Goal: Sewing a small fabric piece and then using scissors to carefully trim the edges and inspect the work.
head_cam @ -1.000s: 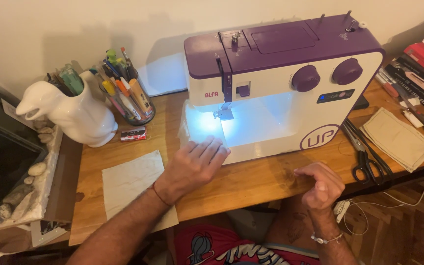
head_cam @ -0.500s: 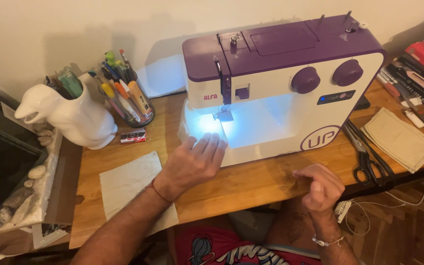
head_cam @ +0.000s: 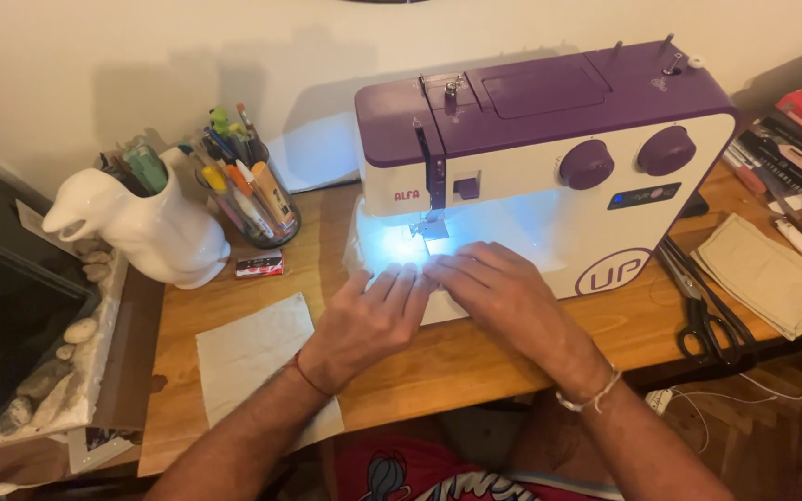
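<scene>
scissors [head_cam: 703, 311] R of sewing machine [head_cam: 549, 158], pen cup [head_cam: 252, 199] L

Warm, even room light from above, slightly dim. Strong blue-white glare from the lamp under the sewing machine [head_cam: 540, 158], blowing out the bed and the fingertips of the left hand [head_cam: 368, 320] and right hand [head_cam: 503, 292]. Soft shadows on the wall [head_cam: 141, 74] behind the machine and pen holder [head_cam: 252, 199]. Reasonably sharp centre; mild wide-angle bending and softness toward the edges.
</scene>
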